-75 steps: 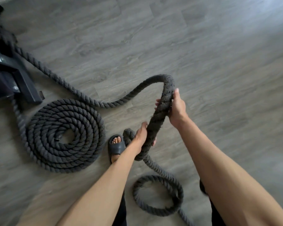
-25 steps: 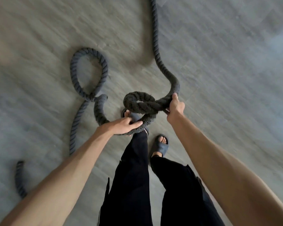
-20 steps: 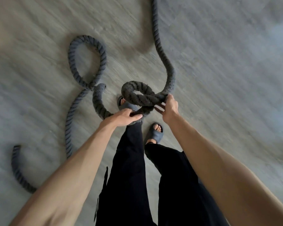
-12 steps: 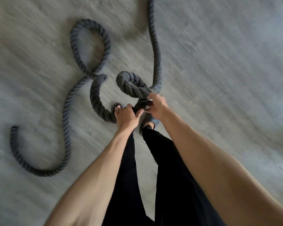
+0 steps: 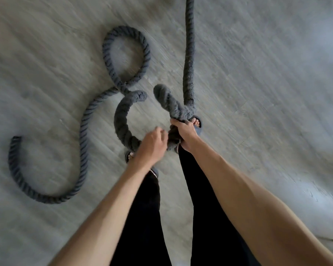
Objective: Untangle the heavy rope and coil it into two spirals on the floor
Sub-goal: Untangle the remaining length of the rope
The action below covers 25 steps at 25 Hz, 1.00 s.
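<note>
the right hand (image 5: 185,135) is clamped on a raised bend of the thick grey rope (image 5: 188,54), fingers curled round it above the feet. the left hand (image 5: 152,148) sits just beside it over the same rope, blurred, so i cannot tell whether it grips. one stretch runs from the right hand to the top edge. another arcs left from the hands, crosses a loop lying on the floor (image 5: 258,93), then trails off in an s-curve to the left. black trousers (image 5: 142,217) and a dark sandal (image 5: 198,130) show below.
</note>
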### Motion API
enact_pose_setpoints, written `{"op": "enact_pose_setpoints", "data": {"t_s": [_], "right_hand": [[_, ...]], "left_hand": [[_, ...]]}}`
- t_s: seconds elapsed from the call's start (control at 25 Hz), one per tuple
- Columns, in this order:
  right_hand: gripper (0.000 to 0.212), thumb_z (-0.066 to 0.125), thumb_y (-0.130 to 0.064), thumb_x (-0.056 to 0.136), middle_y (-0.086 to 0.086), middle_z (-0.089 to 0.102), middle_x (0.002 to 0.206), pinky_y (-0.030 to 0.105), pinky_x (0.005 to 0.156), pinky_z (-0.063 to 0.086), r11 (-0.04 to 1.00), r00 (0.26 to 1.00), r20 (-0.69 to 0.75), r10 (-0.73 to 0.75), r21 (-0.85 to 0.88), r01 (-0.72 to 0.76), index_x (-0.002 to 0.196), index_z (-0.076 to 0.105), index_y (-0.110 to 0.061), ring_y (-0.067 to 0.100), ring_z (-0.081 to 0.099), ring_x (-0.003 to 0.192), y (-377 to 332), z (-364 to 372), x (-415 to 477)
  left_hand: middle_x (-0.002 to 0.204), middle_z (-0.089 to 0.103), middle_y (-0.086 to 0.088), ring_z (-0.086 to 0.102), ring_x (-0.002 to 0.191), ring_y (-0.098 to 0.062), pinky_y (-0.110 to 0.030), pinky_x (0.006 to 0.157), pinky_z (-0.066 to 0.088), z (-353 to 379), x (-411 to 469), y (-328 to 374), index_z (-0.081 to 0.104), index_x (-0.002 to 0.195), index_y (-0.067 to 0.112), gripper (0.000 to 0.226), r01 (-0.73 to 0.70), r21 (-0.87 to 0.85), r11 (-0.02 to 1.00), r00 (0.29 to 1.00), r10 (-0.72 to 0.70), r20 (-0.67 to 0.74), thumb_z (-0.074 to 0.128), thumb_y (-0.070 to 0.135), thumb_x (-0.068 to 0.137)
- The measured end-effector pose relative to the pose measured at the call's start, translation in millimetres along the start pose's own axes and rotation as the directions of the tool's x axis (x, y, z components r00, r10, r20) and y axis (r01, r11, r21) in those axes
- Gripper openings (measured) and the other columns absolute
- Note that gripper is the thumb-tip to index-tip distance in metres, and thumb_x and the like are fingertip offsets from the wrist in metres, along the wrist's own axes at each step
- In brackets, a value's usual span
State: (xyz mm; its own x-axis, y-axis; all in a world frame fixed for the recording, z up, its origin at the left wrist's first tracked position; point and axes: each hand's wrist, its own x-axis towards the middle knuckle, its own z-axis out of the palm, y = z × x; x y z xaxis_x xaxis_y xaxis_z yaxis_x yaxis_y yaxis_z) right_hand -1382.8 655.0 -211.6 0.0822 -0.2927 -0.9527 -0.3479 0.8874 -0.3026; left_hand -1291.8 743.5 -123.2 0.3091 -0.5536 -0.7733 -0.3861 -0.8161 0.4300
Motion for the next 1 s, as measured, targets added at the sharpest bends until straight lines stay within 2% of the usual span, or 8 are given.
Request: {"op": "enact_pose_setpoints", "data": {"t_s": [0.12,0.24,0.32,0.44,0.68,0.76,0.88,1.0], "right_hand": [[0.015,0.071,-0.014,0.092,0.01,0.066,0.08,0.031,0.063,0.055,0.963,0.975,0.22,-0.011,0.266,-0.05,0.103,0.061,-0.009,0.022,0.066,0.065,5,43,-26],[0.015,0.067,-0.014,0.093,0.009,0.066,0.083,0.029,0.065,0.056,0.905,0.913,0.403,-0.061,0.408,-0.119,0.106,0.06,-0.008,0.019,0.066,0.068,12,80,-49],[0.016,0.065,-0.014,0.094,0.007,0.063,0.084,0.03,0.07,0.054,0.883,0.875,0.474,-0.1,0.448,-0.141,0.107,0.058,-0.009,0.02,0.063,0.072,23,100,-63],[0.014,0.062,-0.014,0.095,0.008,0.061,0.084,0.032,0.073,0.049,0.91,0.882,0.455,-0.125,0.407,-0.081,0.105,0.054,-0.009,0.02,0.058,0.071,32,118,-76],[0.021,0.067,-0.02,0.095,0.011,0.069,0.077,0.03,0.053,0.055,0.972,0.979,0.057,-0.195,-0.126,0.201,0.098,0.064,0.0,0.02,0.062,0.055,47,134,-69],[0.043,0.067,-0.03,0.095,0.009,0.068,0.085,0.033,0.059,0.059,0.864,0.98,-0.016,-0.2,-0.474,0.169,0.118,0.055,0.003,0.018,0.065,0.063,53,135,-62],[0.065,0.073,-0.043,0.089,0.012,0.061,0.117,0.038,0.087,0.051,0.464,0.97,-0.099,-0.223,-0.886,0.016,0.132,0.044,-0.005,0.029,0.062,0.109,76,132,-60],[0.047,0.074,-0.035,0.089,0.013,0.068,0.112,0.041,0.088,0.058,0.518,0.971,-0.07,-0.227,-0.853,0.06,0.121,0.058,-0.004,0.03,0.069,0.101,85,135,-58]], "left_hand": [[0.103,0.071,-0.019,0.066,0.099,-0.034,-0.041,0.088,0.05,-70,12,-35,0.064,0.109,0.005,0.029,-0.152,0.376,0.914,0.97,0.211,-0.122,0.047,0.026,0.098],[0.079,0.068,-0.007,0.063,0.082,-0.025,-0.043,0.101,0.042,-129,16,-67,0.07,0.088,0.013,0.052,-0.286,0.728,0.623,0.919,0.393,0.026,0.03,0.046,0.095],[0.063,0.052,-0.004,0.052,0.067,-0.023,-0.041,0.091,0.047,-158,15,-95,0.06,0.074,0.012,0.059,-0.266,0.768,0.582,0.956,0.26,0.134,0.021,0.049,0.097],[0.089,0.065,-0.02,0.058,0.081,-0.029,-0.037,0.077,0.041,-159,-1,-138,0.051,0.083,0.011,0.047,-0.165,0.754,0.636,0.981,0.028,0.191,0.022,0.044,0.1],[0.106,0.069,-0.019,0.062,0.092,-0.029,-0.036,0.079,0.039,-74,-52,-177,0.057,0.096,0.01,0.048,0.069,0.325,0.943,0.985,-0.116,0.126,0.015,0.033,0.103],[0.099,0.072,-0.016,0.068,0.087,-0.031,-0.035,0.071,0.045,-33,-77,-173,0.059,0.103,0.007,0.043,0.037,0.409,0.912,0.998,-0.011,-0.066,0.019,0.024,0.104],[0.061,0.07,-0.012,0.067,0.053,-0.026,-0.03,0.056,0.043,5,-124,-148,0.069,0.077,0.005,0.049,0.085,0.427,0.9,0.994,-0.044,-0.104,0.029,0.022,0.099],[0.074,0.074,-0.008,0.069,0.066,-0.025,-0.036,0.07,0.044,42,-144,-144,0.07,0.082,0.015,0.058,0.181,0.309,0.934,0.967,-0.112,-0.229,0.023,0.038,0.106]]}}
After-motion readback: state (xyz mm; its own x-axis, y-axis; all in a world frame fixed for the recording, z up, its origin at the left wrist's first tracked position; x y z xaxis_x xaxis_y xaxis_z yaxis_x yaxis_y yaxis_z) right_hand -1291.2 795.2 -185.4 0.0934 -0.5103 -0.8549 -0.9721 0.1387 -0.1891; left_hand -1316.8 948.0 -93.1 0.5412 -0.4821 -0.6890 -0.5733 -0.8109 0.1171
